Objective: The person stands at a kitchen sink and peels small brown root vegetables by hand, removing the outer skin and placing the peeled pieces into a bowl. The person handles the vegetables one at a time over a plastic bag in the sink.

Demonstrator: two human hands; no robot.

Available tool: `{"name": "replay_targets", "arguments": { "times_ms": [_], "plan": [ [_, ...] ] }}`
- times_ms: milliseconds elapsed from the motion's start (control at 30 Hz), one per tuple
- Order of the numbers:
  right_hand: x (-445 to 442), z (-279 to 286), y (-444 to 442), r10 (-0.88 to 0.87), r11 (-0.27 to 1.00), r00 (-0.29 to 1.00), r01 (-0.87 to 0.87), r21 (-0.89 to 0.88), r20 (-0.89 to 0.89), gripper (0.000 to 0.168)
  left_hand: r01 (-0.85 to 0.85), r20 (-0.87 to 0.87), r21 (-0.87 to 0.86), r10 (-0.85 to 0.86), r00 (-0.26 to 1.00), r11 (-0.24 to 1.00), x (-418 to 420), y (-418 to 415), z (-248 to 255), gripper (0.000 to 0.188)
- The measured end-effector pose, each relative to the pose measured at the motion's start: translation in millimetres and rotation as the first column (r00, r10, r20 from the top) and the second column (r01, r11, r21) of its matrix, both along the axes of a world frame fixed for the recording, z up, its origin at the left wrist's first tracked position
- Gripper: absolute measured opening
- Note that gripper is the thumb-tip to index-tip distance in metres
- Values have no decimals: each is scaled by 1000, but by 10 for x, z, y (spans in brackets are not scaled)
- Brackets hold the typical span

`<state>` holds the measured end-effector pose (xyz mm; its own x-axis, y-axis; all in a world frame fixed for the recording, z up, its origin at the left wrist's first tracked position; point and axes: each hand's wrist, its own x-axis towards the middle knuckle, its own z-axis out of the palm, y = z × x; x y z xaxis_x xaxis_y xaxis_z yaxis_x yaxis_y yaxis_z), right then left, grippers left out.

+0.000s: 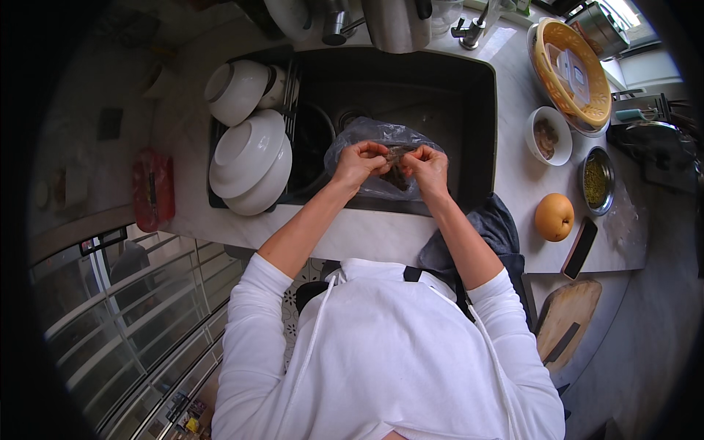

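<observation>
My left hand (357, 164) and my right hand (429, 169) meet over the dark sink (479, 126). Pinched between the fingertips of both is a greyish-brown raw shrimp (394, 156), partly covered by the fingers. Beneath them a clear plastic bag (366, 131) lies spread open, with more dark shrimp or shells (397, 180) inside; the fine detail is too small to tell. On the counter to the right stands a white bowl (562, 147) holding pinkish pieces that look like peeled shrimp (545, 138).
White bowls (250, 157) are stacked upside down on the rack at left. A dark pot (311, 148) sits in the sink. Rightward are a yellow basket (599, 71), a metal bowl of green beans (595, 181), a round fruit (554, 217), a phone (580, 247) and a dark cloth (492, 228).
</observation>
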<state>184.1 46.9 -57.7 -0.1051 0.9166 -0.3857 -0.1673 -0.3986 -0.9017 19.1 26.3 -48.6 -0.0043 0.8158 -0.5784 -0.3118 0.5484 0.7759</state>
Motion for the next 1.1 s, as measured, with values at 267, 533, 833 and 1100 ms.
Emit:
{"name": "replay_targets", "arguments": {
  "times_ms": [267,533,833,1100],
  "plan": [
    [139,-125,67,-20,1000,991,21,-4,131,3,15,-141,-4,-16,990,1000,-150,24,-28,19],
    [46,-13,-37,71,835,701,-431,342,710,35,165,-240,54,-147,959,985,-123,-30,-79,23],
    [-26,223,16,264,641,618,-686,344,740,19,325,-362,107,-268,893,940,-157,-19,-71,20],
    [-127,159,-11,76,476,360,-833,283,930,27,408,-549,77,-303,779,910,-103,72,-15,19]
  ]
}}
